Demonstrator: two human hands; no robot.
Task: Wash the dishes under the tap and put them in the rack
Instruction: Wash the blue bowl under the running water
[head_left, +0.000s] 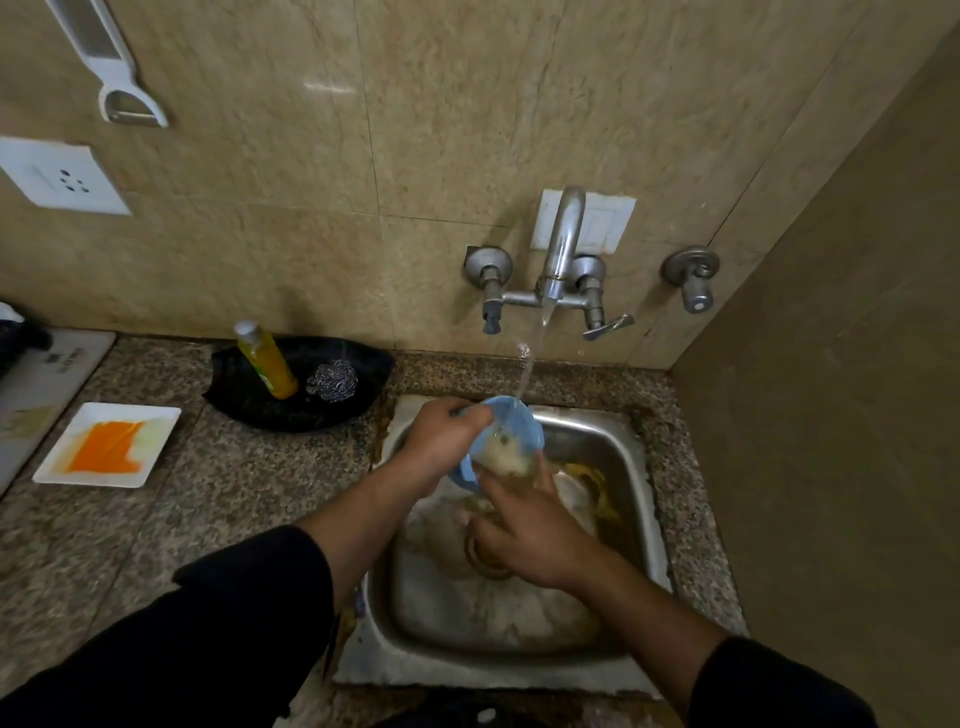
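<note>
A small blue bowl (519, 415) is tilted over the steel sink (597, 431), right under the water running from the wall tap (561, 244). My left hand (441, 436) grips the bowl's rim on its left side. My right hand (530, 530) reaches into the bowl from below, its fingertips pressed against the wet, foamy inside. Whether that hand holds a sponge is hidden. White plates or dishes (457, 525) lie in the murky water at the bottom of the sink, partly under my right hand.
A black tray (249, 395) left of the sink carries a yellow soap bottle (265, 361) and a steel scrubber (332, 382). A white square plate (150, 415) with orange residue lies on the granite counter (208, 509). A side wall closes off the right.
</note>
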